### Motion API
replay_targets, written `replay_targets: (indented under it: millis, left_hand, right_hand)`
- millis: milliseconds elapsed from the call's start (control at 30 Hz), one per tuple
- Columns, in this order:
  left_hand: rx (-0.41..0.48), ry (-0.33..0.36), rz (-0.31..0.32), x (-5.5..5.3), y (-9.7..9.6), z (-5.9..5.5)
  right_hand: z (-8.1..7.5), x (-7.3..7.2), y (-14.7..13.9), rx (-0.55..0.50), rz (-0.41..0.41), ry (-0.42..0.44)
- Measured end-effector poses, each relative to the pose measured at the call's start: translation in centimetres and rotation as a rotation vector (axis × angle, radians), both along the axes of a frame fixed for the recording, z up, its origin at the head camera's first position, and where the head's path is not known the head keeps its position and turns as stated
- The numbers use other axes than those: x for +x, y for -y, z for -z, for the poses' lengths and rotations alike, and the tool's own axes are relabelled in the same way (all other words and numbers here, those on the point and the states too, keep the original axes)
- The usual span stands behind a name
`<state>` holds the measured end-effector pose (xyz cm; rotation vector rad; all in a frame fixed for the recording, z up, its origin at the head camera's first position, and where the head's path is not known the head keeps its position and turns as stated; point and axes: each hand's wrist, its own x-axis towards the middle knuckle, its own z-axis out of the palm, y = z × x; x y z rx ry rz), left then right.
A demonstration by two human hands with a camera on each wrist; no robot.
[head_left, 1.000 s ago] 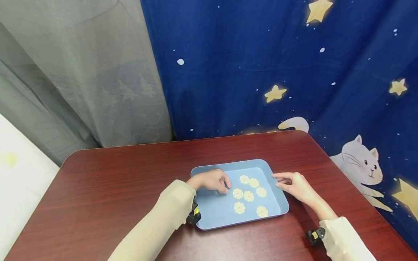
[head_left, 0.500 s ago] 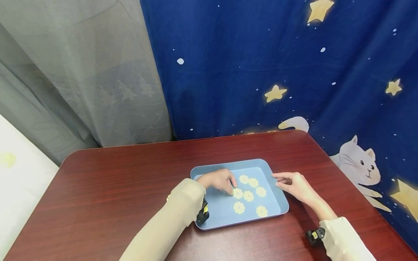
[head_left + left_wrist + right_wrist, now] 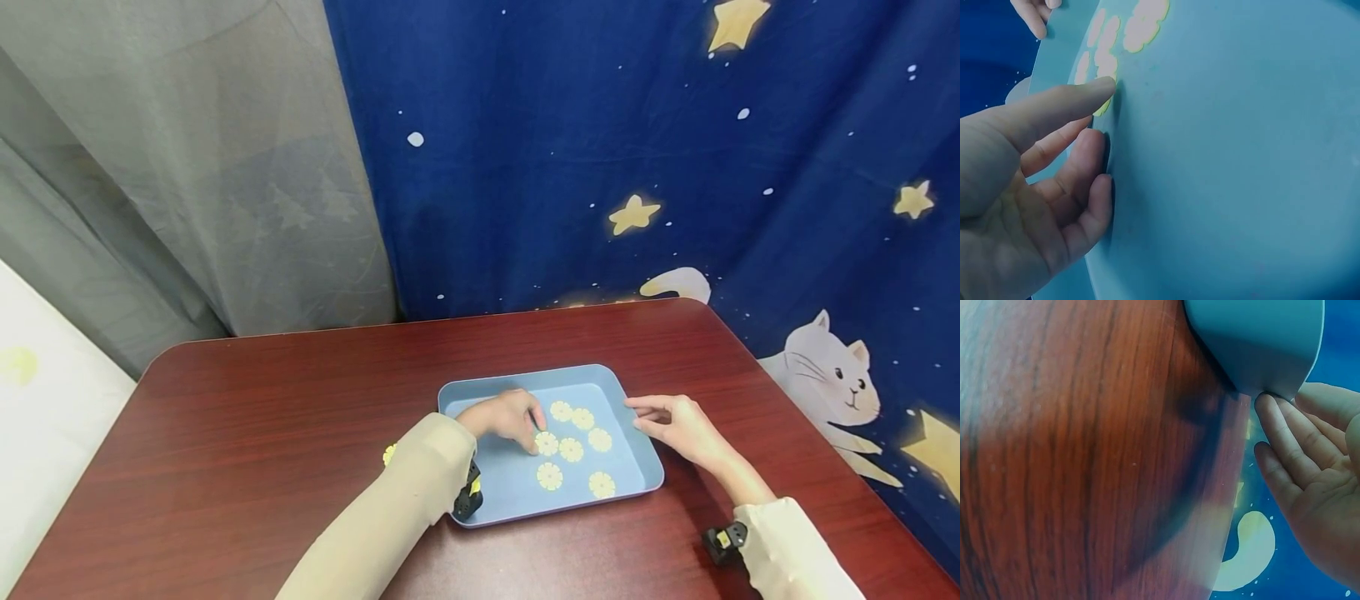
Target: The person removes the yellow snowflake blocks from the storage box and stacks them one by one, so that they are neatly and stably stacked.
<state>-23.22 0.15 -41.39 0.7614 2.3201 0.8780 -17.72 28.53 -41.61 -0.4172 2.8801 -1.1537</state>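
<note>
A shallow blue tray stands on the table, with several flat, pale yellow flower-shaped pieces in it. My left hand reaches down into the tray, thumb and forefinger at the left edge of one flower-shaped piece. In the left wrist view the thumb extends toward the pieces, a gap shows below it, and the other fingers bend loosely near the tray floor. My right hand rests its fingertips against the tray's right wall; the right wrist view shows nearly straight fingers against the outside of that wall.
Another yellow flower-shaped piece lies left of the tray, partly hidden by the left sleeve. The reddish-brown wooden table ends at a grey curtain and a blue starry curtain.
Over the last second my left hand has moved right within the tray, up to the edge of a flower-shaped piece, uncovering the yellow piece on the table. My right hand stays put.
</note>
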Motion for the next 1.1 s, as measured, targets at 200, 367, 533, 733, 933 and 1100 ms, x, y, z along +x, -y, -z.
replay_targets:
  millis: [200,367,533,733,933,1100]
  left_hand:
    - [-0.019,-0.047,-0.026,0.46,-0.36,-0.01]
    - [-0.028,-0.053,-0.052,0.66,-0.63,-0.09]
    - [-0.027,-0.050,-0.063,0.71,-0.74,0.01]
    - [-0.032,-0.042,-0.056,0.67,-0.79,-0.03]
    - [-0.030,-0.041,-0.045,0.77,-0.68,-0.08]
    - [0.007,-0.040,-0.036,0.87,-0.60,0.00]
  right_hand:
    - [0.18,-0.08,-0.10,0.004,-0.007,-0.007]
    - [0.14,-0.07,-0.08,0.007,-0.007,-0.008]
    - [0.14,-0.02,-0.07,0.003,-0.009,-0.005]
    - [0.39,-0.10,-0.17,0.005,-0.005,-0.004]
    - [0.41,-0.13,-0.17,0.008,-0.003,-0.003]
    - [0.40,-0.15,-0.13,0.010,-0.003,-0.004]
